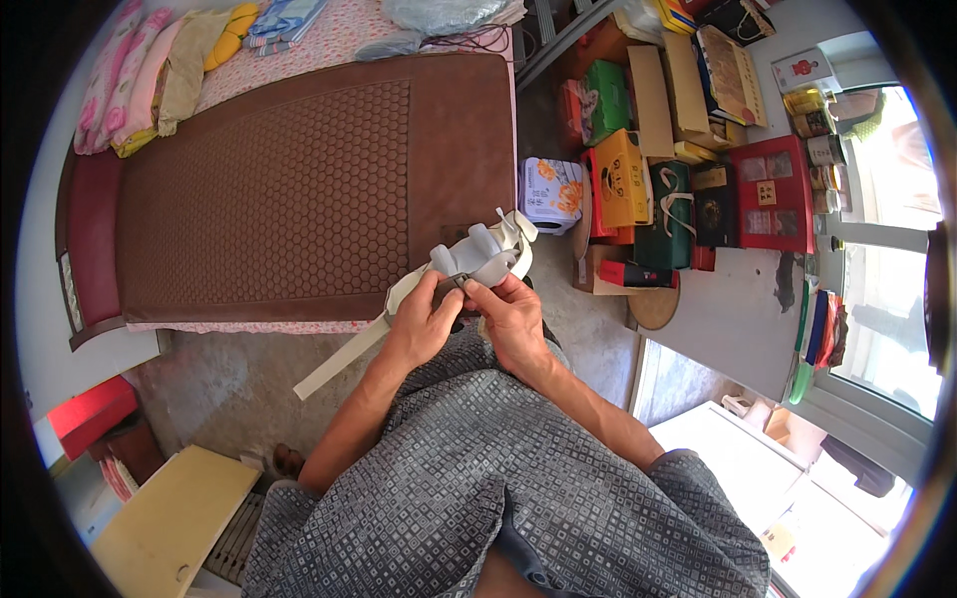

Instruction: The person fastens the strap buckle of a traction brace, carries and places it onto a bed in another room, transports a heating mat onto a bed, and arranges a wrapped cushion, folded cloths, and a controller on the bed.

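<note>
Patterned grey clothing (478, 429) lies nearest; beyond it, left hand (423, 319) and right hand (512, 319) pinch a white strap (477, 253) between thumbs and fingers, its bulk just past the fingertips. Printed characters mark a lilac box (551, 191).

Floral-covered bed (349, 35), brown honeycomb mat (299, 179), folded fabrics (150, 80), blue cloth (282, 20), plastic-wrapped bundle (444, 12)

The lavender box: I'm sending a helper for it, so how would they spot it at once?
Start at the big brown mat and look just past its right edge, above the right hand in the picture. There sits the lavender box, left of the yellow box; unlike its neighbours, it shows orange flowers on lavender.
</note>
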{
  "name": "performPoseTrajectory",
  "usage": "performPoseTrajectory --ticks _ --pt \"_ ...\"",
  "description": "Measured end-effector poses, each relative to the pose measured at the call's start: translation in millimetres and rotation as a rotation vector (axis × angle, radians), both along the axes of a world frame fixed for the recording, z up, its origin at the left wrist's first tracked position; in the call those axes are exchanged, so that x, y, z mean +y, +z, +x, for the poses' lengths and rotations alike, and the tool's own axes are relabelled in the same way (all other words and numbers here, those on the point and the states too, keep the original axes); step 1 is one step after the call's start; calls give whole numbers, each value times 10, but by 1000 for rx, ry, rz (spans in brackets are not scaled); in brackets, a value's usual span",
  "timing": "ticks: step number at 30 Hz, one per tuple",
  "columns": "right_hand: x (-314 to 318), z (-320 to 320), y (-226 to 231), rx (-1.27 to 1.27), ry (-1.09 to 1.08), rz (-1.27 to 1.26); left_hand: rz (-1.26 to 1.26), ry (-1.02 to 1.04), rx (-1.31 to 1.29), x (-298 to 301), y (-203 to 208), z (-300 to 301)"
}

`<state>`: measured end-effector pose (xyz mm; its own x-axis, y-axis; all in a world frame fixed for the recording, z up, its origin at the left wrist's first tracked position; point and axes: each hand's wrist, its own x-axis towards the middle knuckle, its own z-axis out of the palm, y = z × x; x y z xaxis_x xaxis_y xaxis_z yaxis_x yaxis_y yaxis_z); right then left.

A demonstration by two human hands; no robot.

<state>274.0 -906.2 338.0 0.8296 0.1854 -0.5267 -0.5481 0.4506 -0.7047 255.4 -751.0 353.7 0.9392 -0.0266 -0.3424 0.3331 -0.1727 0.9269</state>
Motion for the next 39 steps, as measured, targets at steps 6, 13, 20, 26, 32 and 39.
performPoseTrajectory --ticks 6,13,20,26,32,39 --pt "-48 -15 46 -47 62 -82 52 -136 19 50 55 71" --pt "-10 -15 148 -63 121 -172 166 -123 33 2 -40 59" --pt "-14 -17 151 -53 131 -207 187 -100 94 -30 37 52" --pt "5 -25 116 -80 100 -146 139 -88 75 -16 38 56" --pt "24 -17 135 -55 85 -101 79 -89 28 6 14 45" --pt "-18 2 28 -39 -1 -62 53 -43 25 10 8 5"
